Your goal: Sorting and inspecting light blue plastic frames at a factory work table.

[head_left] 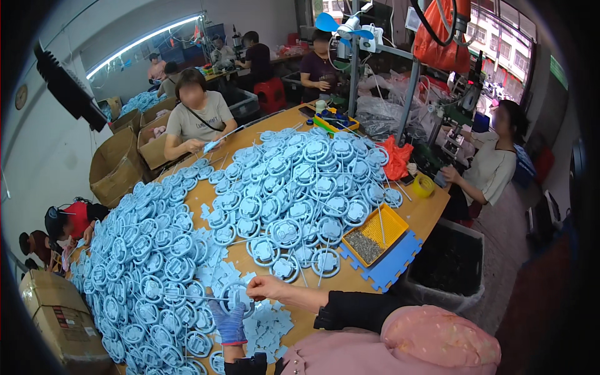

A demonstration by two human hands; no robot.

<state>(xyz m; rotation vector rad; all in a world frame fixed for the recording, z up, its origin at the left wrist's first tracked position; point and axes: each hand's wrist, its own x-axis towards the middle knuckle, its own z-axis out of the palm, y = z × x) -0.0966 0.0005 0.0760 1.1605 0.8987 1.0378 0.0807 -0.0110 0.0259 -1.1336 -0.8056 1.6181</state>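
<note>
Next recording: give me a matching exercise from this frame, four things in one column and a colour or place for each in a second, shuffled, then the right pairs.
Things:
1. left hand
2. right hand
3. tray of small metal parts
4. foam mat

Descriptions:
A. yellow, near the table's right edge
B. bare, fingers pinching the blue round part from the right
C. blue, with notched edges, under the tray
D. in a blue glove, under the blue round part

Pairs: 1-D, 2-B, 3-A, 4-C
</note>
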